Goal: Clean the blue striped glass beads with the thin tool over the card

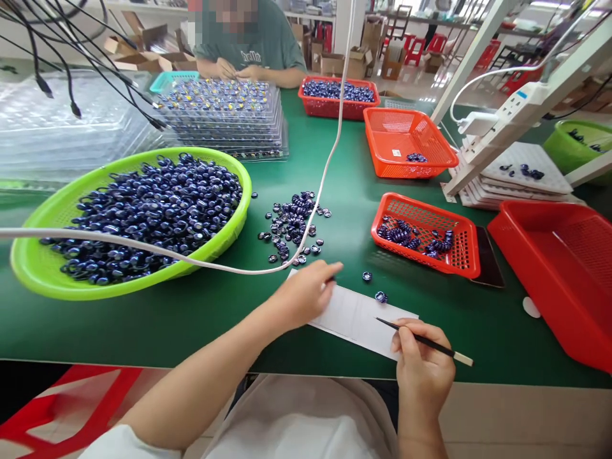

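Note:
My left hand (306, 294) is over the left part of a white paper sheet (356, 319), its index finger stretched out to the right. Between its thumb and fingers a small dark piece (333, 278) shows, mostly hidden. My right hand (425, 360) grips slim black tweezers (423, 340) with a pale rear end; their tip points left over the sheet. One round dark-blue part (381, 297) sits at the sheet's upper edge, and another blue part (367, 276) lies just beyond it. A loose pile of blue parts (291, 223) spreads beyond my left hand.
A green basket (241, 210) heaped with blue parts stands left. A white cable (239, 271) crosses in front. Red baskets (425, 262) stand right, beside a large red bin (549, 274). Stacked clear trays (282, 137) stand before a person (282, 44) across the table.

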`<state>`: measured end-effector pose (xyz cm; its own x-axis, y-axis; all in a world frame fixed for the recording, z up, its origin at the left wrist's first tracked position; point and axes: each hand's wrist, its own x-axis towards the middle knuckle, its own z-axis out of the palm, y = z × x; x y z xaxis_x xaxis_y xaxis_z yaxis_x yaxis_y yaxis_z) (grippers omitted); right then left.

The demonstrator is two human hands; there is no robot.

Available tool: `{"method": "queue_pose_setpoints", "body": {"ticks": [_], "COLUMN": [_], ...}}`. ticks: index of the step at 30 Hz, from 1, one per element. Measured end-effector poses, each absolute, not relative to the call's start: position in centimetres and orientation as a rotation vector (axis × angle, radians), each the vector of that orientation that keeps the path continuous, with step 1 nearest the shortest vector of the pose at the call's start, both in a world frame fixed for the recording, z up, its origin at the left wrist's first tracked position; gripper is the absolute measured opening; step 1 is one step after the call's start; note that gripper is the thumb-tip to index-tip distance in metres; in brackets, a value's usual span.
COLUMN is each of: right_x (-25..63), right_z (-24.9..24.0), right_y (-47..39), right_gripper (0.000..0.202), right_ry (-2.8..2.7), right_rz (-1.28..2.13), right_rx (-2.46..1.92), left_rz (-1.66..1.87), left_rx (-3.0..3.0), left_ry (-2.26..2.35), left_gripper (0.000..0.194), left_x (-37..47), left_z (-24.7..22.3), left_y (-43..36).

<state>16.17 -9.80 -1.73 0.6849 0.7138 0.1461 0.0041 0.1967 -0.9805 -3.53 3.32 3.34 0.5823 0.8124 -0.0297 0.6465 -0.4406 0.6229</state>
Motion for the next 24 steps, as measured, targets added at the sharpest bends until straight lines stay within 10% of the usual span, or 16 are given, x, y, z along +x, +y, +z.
{"method": "queue_pose_setpoints", "body": {"ticks": [5,24], "right_x": [16.2,16.2], "right_z": [-1.7,-2.4], "right_y": [-9.7,-9.8], "right_gripper": [0.013,0.016], "right_ry": [-0.656,-0.689], "right_rz": [0.574,0.562], "right_rx": [-1.270,-1.259], "left_rz": [0.328,0.298], "left_rx": [2.412,2.839], "left_ry": [1.617,0.889], "left_gripper": [0.056,0.016], "left_x": [-4.6,3.6], "left_z": [4.7,1.1], "left_y": [4.4,4.4]}}
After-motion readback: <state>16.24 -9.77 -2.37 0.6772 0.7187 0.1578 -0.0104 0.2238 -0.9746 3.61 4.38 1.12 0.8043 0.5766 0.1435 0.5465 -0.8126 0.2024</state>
